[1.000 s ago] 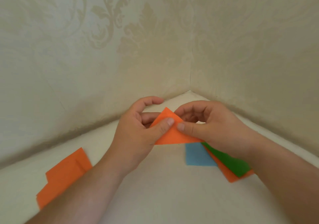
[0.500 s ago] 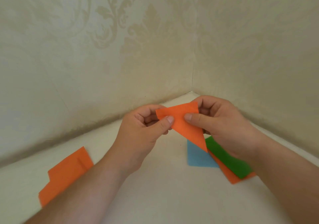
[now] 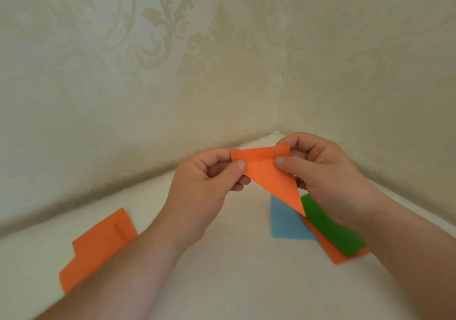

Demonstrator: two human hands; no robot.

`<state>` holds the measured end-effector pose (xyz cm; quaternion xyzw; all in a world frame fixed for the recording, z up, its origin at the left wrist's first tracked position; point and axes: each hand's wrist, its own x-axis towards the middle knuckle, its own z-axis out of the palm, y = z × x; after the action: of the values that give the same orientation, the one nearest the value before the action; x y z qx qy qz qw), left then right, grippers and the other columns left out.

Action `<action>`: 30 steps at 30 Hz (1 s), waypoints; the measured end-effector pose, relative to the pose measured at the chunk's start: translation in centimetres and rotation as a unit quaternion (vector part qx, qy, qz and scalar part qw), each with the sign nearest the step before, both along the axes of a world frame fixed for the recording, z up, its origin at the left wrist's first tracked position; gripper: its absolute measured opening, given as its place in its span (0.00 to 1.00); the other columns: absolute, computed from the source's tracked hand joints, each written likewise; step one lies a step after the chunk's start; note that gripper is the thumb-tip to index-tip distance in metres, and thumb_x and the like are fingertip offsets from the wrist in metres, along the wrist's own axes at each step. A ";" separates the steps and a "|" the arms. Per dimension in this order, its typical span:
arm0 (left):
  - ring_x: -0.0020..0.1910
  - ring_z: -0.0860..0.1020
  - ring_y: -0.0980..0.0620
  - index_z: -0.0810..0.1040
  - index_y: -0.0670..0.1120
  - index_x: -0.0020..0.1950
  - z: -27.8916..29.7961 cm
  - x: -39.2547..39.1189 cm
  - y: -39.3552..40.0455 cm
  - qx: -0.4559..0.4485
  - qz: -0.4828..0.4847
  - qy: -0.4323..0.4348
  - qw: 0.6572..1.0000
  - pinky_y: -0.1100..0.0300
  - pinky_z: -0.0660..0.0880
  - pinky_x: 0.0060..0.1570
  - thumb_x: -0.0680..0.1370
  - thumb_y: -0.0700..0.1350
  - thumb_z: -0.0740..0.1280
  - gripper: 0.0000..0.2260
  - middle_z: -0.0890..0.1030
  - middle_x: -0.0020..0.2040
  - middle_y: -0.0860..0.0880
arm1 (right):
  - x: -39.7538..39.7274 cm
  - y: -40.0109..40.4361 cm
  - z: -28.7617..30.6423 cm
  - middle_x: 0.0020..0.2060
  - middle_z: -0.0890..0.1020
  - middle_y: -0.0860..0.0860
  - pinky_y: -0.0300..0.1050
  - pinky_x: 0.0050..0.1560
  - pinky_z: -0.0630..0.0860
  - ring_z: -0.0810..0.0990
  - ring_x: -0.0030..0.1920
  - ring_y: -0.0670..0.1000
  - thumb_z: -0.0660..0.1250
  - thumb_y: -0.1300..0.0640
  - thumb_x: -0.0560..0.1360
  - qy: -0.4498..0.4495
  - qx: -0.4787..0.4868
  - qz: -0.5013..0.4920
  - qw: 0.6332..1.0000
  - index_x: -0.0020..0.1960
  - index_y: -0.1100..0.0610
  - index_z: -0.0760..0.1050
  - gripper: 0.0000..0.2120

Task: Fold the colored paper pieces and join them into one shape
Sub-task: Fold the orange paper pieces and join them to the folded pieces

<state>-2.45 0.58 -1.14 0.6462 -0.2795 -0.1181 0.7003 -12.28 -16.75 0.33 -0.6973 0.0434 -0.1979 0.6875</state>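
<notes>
Holding the folded orange triangle [image 3: 269, 176] above the white tabletop [image 3: 222, 270], you are pinching it with both hands. Your left hand [image 3: 209, 184] is gripping the upper left corner, thumb on the near face and curled fingers behind. Your right hand [image 3: 320, 171] is gripping the upper right corner the same way, thumb pressing on the near face, index finger curling over the top edge. The triangle's long point is hanging toward 5 o'clock, with a narrow folded band running along its top edge.

No containers are showing; the loose sheets are lying flat on the tabletop. At 4 o'clock from the triangle, a blue sheet [image 3: 286, 223] is lying just beside a green sheet [image 3: 330, 230], which is resting on top of an orange sheet [image 3: 330, 253]. At 8 o'clock, well apart, a stack of orange sheets [image 3: 98, 248] is lying partly under your left forearm.

Compared with half a second ago, you are gripping the triangle at much the same tilt, with the point still aimed down and right. One second ago its apex was pointing to 12 o'clock. The sheets on the tabletop are lying as before.
</notes>
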 end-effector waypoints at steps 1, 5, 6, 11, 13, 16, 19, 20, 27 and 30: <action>0.39 0.84 0.51 0.86 0.45 0.53 -0.1 0.0 0.0 0.013 0.006 -0.026 1.000 0.60 0.81 0.43 0.80 0.37 0.70 0.06 0.87 0.40 0.45 | 0.1 0.0 -0.1 0.31 0.81 0.48 0.35 0.32 0.73 0.76 0.30 0.44 0.64 0.69 0.80 -0.002 0.001 -0.005 1.000 0.47 0.58 0.77 0.09; 0.38 0.83 0.54 0.85 0.52 0.50 -0.2 -0.1 0.2 0.043 0.014 -0.096 0.994 0.59 0.81 0.43 0.78 0.40 0.73 0.06 0.86 0.41 0.50 | 0.3 -0.2 -0.5 0.32 0.81 0.51 0.40 0.32 0.72 0.75 0.31 0.47 0.67 0.68 0.80 -0.018 -0.023 -0.030 0.999 0.46 0.53 0.80 0.11; 0.38 0.82 0.55 0.85 0.51 0.49 -0.1 -0.2 0.2 0.036 0.010 -0.094 0.995 0.61 0.79 0.42 0.78 0.39 0.74 0.07 0.86 0.40 0.51 | 0.4 -0.2 -0.6 0.33 0.81 0.52 0.44 0.34 0.72 0.76 0.32 0.49 0.68 0.66 0.79 -0.024 -0.031 -0.034 0.999 0.46 0.51 0.81 0.12; 0.33 0.72 0.58 0.85 0.53 0.44 0.0 0.1 0.0 0.015 0.059 -0.104 0.993 0.66 0.70 0.35 0.76 0.37 0.76 0.10 0.78 0.35 0.53 | 0.3 -0.4 -0.9 0.42 0.82 0.45 0.36 0.42 0.71 0.76 0.37 0.42 0.73 0.59 0.77 -0.052 -0.188 -0.111 0.975 0.46 0.45 0.83 0.08; 0.33 0.73 0.55 0.85 0.54 0.44 0.2 0.1 0.1 0.003 0.063 -0.110 0.992 0.63 0.70 0.35 0.76 0.38 0.75 0.10 0.76 0.34 0.46 | 0.3 -0.5 -0.7 0.37 0.75 0.46 0.32 0.37 0.67 0.73 0.35 0.43 0.75 0.57 0.75 -0.063 -0.231 -0.140 0.961 0.45 0.44 0.84 0.07; 0.37 0.84 0.50 0.85 0.55 0.45 0.3 -0.3 0.0 -0.024 0.043 -0.083 0.995 0.59 0.79 0.42 0.77 0.37 0.74 0.11 0.82 0.40 0.43 | 0.3 -0.3 -0.6 0.29 0.68 0.53 0.35 0.30 0.65 0.66 0.29 0.47 0.73 0.60 0.77 -0.071 -0.183 -0.124 0.973 0.45 0.47 0.84 0.07; 0.42 0.87 0.47 0.86 0.53 0.44 0.1 -0.5 -0.2 -0.040 0.044 -0.054 0.997 0.55 0.82 0.49 0.77 0.36 0.73 0.11 0.86 0.42 0.47 | 0.3 0.1 -0.4 0.29 0.76 0.56 0.35 0.31 0.70 0.75 0.28 0.50 0.72 0.63 0.78 -0.068 -0.118 -0.109 0.985 0.46 0.51 0.83 0.07; 0.43 0.87 0.47 0.86 0.51 0.45 0.1 -0.5 -0.2 -0.047 0.052 -0.049 0.996 0.56 0.83 0.49 0.77 0.35 0.73 0.10 0.87 0.42 0.47 | 0.2 0.2 -0.3 0.31 0.80 0.55 0.35 0.33 0.72 0.78 0.30 0.50 0.71 0.64 0.78 -0.068 -0.097 -0.094 0.988 0.47 0.53 0.82 0.07; 0.43 0.86 0.51 0.85 0.47 0.47 0.3 -0.4 -0.1 -0.068 0.044 -0.058 0.995 0.60 0.81 0.49 0.75 0.31 0.73 0.11 0.88 0.43 0.48 | 0.2 0.5 -0.3 0.41 0.86 0.51 0.41 0.44 0.79 0.84 0.40 0.54 0.76 0.64 0.68 -0.097 -0.045 -0.033 0.994 0.45 0.51 0.84 0.10; 0.44 0.86 0.50 0.87 0.50 0.46 0.2 -0.4 0.0 -0.059 0.036 -0.068 0.995 0.58 0.81 0.50 0.75 0.31 0.73 0.13 0.88 0.44 0.47 | 0.1 0.5 -0.4 0.40 0.87 0.52 0.43 0.47 0.80 0.84 0.41 0.53 0.77 0.60 0.65 -0.094 -0.052 -0.024 0.994 0.44 0.49 0.86 0.10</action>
<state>-2.86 0.62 -0.91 0.6204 -0.3095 -0.0314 0.7199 -12.22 -16.28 -0.09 -0.7092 -0.0152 -0.2812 0.6463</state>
